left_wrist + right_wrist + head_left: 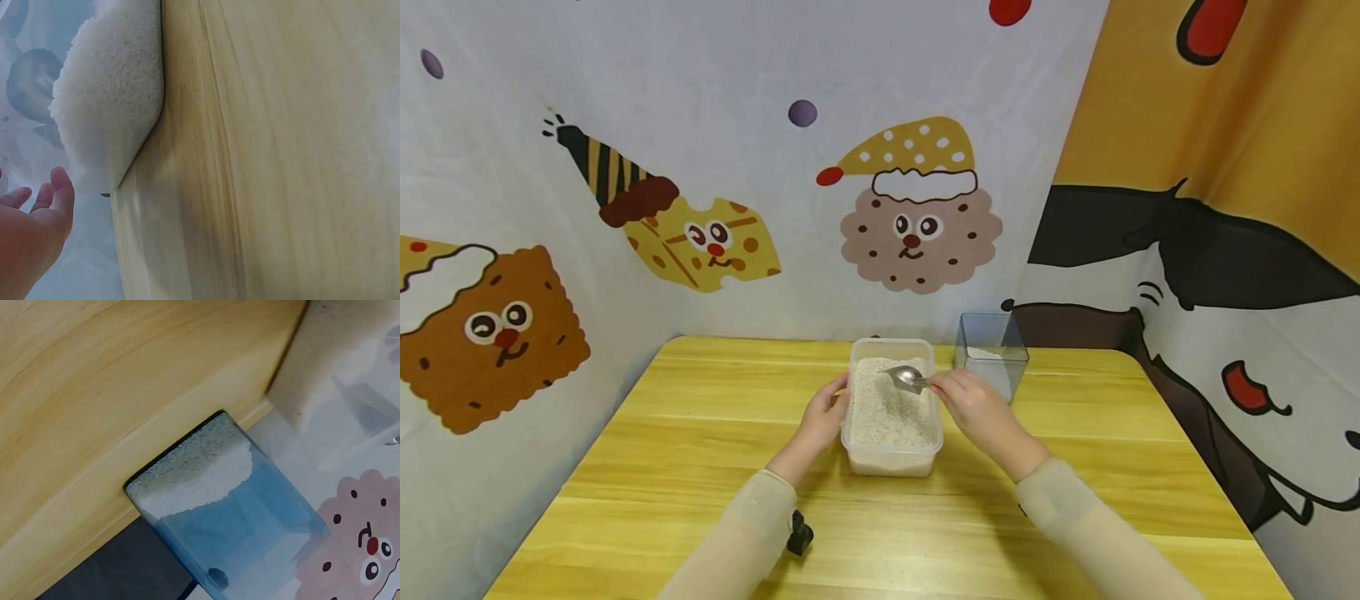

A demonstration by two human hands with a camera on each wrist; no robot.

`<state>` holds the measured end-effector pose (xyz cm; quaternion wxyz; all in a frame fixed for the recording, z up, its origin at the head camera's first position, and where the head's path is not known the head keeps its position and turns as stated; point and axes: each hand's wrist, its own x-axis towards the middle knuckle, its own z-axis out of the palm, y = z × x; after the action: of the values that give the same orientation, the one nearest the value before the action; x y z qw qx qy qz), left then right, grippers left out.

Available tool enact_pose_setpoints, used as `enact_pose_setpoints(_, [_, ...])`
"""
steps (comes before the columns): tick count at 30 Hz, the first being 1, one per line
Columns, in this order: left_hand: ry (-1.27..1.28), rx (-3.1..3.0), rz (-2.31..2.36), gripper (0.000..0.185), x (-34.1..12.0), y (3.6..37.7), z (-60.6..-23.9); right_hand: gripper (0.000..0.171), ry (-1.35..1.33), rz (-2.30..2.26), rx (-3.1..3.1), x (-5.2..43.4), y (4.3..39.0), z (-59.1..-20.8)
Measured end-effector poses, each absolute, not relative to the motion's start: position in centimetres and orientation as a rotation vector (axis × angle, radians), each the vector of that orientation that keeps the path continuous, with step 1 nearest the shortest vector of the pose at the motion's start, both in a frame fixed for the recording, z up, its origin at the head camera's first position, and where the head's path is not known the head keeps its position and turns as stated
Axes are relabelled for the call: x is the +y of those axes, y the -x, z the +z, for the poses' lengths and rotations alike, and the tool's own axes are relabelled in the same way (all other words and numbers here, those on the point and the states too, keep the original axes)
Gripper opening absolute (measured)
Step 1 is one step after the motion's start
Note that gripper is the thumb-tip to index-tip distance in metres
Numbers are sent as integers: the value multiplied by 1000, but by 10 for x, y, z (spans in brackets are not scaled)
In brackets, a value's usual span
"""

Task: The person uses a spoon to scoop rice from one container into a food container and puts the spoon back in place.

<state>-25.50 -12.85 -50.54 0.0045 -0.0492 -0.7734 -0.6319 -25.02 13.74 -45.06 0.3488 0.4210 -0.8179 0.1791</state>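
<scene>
A clear plastic tub [892, 460] filled with rice [883, 417] stands on the table. My right hand [981, 408] pinches the handle of a metal spoon [907, 377], its bowl above the rice toward the tub's far end. The spoon's bowl looks shiny, with no rice clearly visible in it. At the tub's left wall is my left hand [823, 412], fingers loosely bent along the side. In the left wrist view the left hand [37, 231] appears beside the clear wall; firm contact is hard to tell. The right wrist view does not show the right hand.
A bluish see-through square container [992, 354] holding some rice [200, 469] stands right of the tub, near the table's back edge. A small black object [800, 533] shows by the left sleeve. Behind the wooden table [700, 467] hangs a cartoon-printed cloth [737, 150].
</scene>
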Motion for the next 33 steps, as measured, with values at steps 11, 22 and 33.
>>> enact_pose_setpoints(11, [158, -2416, -1983, 45, -127, 255, -506, 11, -950, 573, -2309, 139, 246, -452])
enact_pose_setpoints(22, [163, -2417, -1968, 45, -128, 255, -506, 21, -680, 1002, -2584, 143, 234, -440])
enact_pose_setpoints(33, [175, -2425, -1969, 46, -128, 254, -506, 23, -415, 1514, -2658, 141, 237, -441])
